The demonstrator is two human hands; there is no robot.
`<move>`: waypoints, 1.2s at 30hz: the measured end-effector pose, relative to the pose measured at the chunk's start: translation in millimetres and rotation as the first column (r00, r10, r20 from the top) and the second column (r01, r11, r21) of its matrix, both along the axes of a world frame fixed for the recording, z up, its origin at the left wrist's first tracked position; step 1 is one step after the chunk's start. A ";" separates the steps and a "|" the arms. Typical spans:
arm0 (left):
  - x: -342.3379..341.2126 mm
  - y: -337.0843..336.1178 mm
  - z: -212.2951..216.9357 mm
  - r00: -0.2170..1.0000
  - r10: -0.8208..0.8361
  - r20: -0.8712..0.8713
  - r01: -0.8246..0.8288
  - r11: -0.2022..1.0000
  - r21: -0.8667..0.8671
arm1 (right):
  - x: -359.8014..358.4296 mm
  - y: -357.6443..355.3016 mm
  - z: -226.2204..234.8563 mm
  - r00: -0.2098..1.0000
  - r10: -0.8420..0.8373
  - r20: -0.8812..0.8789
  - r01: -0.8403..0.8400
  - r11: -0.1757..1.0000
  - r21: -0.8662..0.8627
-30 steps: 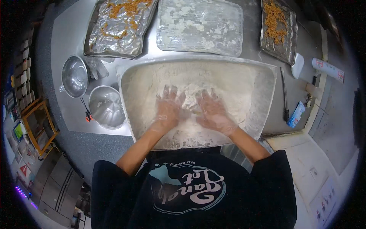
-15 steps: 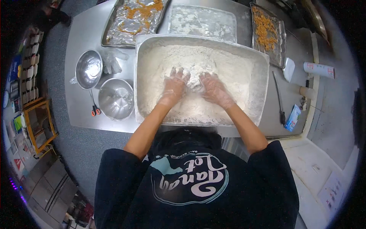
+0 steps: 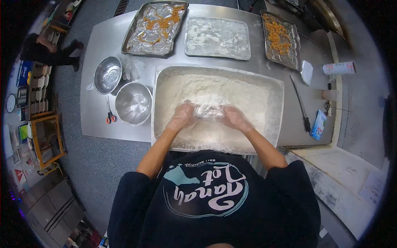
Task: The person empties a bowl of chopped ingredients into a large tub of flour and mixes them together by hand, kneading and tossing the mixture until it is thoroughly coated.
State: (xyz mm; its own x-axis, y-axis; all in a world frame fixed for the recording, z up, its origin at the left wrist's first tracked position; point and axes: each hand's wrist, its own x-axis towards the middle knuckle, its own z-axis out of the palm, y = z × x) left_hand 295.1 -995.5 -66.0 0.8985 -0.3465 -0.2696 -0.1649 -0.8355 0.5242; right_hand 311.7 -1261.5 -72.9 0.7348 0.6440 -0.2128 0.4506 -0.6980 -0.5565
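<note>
Both my hands wear clear plastic gloves and are inside a large rectangular metal tub of white flour. My left hand curls in from the left, and my right hand from the right. Between them is a whitish, flour-dusted lump with a glossy, see-through look; its kind is unclear. The fingers of each hand close on an end of it, partly hidden behind it.
Beyond the tub lie a foil-lined tray with orange crumbs, a floury tray and another crumb tray. Metal bowls and scissors stand left; a sharpening steel and blue packet lie right. Someone walks far left.
My hands have gone from resting spread in the flour to gripping the lump between them, lower in the picture. The view has shifted, and a person has come into sight at far left.
</note>
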 end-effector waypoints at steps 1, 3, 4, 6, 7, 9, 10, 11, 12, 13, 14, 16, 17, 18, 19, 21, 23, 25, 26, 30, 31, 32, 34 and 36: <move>-1.5 1.4 1.4 1.000 0.001 0.006 -0.001 1.000 0.004 | -1.0 -3.2 -1.5 1.000 0.001 0.006 -0.001 1.000 0.004; -8.0 0.3 16.8 0.987 0.026 -0.156 -0.024 1.000 0.018 | -6.4 -1.9 20.5 0.954 -0.148 -0.259 0.124 0.986 -0.108; -14.2 -0.9 25.0 0.987 0.021 -0.157 -0.019 1.000 0.018 | -18.1 -9.7 10.3 0.953 -0.153 -0.260 0.129 0.986 -0.108; -29.5 -4.8 44.5 0.964 0.110 -0.241 -0.130 0.989 -0.067 | -43.7 -27.1 -7.5 0.942 -0.159 0.296 0.104 0.976 0.192; -30.5 -5.1 54.4 0.966 0.098 -0.240 -0.118 0.991 -0.068 | -46.1 -32.5 -10.5 0.939 -0.170 0.298 0.115 0.975 0.192; -42.8 3.1 69.8 0.976 0.151 -0.158 -0.199 0.911 -0.361 | -50.0 -25.4 18.0 0.950 -0.307 0.058 0.286 0.929 0.234; -45.3 8.6 66.2 0.973 0.154 -0.171 -0.207 0.911 -0.357 | -46.7 -20.1 42.4 0.951 -0.305 0.044 0.287 0.930 0.232; -38.2 14.9 59.9 0.967 0.123 -0.222 -0.200 0.908 -0.368 | -34.3 -14.2 70.4 0.860 -0.416 -0.296 0.465 0.878 0.116; -28.7 19.3 55.3 0.960 0.089 -0.267 -0.189 0.906 -0.379 | -23.9 -11.9 84.2 0.642 -0.502 -0.580 0.586 0.809 -0.052; -17.4 19.3 50.6 0.962 0.079 -0.263 -0.179 0.907 -0.381 | -16.5 -18.2 78.6 0.640 -0.509 -0.576 0.594 0.803 -0.050; -7.3 20.7 44.8 0.940 0.108 -0.322 -0.190 0.954 -0.234 | -9.3 -26.1 67.7 0.654 -0.483 -0.582 0.568 0.822 -0.044; -4.5 32.8 7.5 0.920 0.238 -0.312 -0.276 0.957 -0.086 | -1.6 -26.4 49.3 0.701 -0.480 -0.528 0.552 0.834 -0.026; 4.0 28.3 16.9 0.923 0.224 -0.313 -0.265 0.960 -0.095 | -1.4 -31.8 48.0 0.695 -0.493 -0.523 0.562 0.827 -0.033; 17.9 22.1 41.4 0.952 0.240 -0.191 -0.271 0.949 -0.159 | -1.4 -39.1 49.3 0.653 -0.482 -0.584 0.681 0.711 0.175; 22.8 20.1 59.9 0.959 0.276 -0.066 -0.284 0.934 -0.219 | -2.0 -42.4 52.3 0.629 -0.438 -0.643 0.754 0.546 0.366; 23.2 36.9 61.2 0.966 0.257 0.021 -0.247 0.946 -0.211 | -2.4 -63.0 46.2 0.602 -0.386 -0.699 0.784 0.454 0.425; 24.8 39.6 70.3 0.967 0.224 0.119 -0.197 0.959 -0.203 | -1.7 -90.3 30.1 0.583 -0.336 -0.740 0.807 0.344 0.479; 15.0 22.8 98.4 0.877 0.356 -0.322 -0.341 0.934 0.102 | -14.4 -117.9 -3.1 0.823 -0.471 -0.319 0.471 0.878 -0.080; -7.4 33.8 77.6 0.933 0.201 -0.298 -0.151 0.972 0.180 | -16.9 -122.2 -15.1 0.895 -0.356 -0.268 0.257 0.904 -0.342; -31.2 -7.3 36.6 0.693 -0.462 -0.554 0.672 0.692 0.264 | -50.6 -64.8 0.1 0.803 -0.237 -0.547 -0.059 0.881 -0.469; -38.0 -13.2 27.1 0.663 -0.504 -0.554 0.696 0.687 0.207 | -46.8 -35.4 24.9 0.730 -0.279 -0.623 -0.074 0.875 -0.479; -41.0 -22.8 18.6 0.624 -0.558 -0.547 0.729 0.669 0.148 | -48.7 -22.6 16.0 0.714 -0.256 -0.652 -0.101 0.883 -0.458; -52.6 -29.4 -4.6 0.795 -0.417 -0.440 0.497 0.864 0.079 | -43.4 7.7 16.6 0.704 -0.213 -0.678 -0.138 0.895 -0.425; -53.1 -45.1 -7.1 0.985 -0.170 0.006 0.155 0.884 -0.441 | -32.3 31.0 46.0 0.532 -0.299 -0.792 0.155 0.954 -0.256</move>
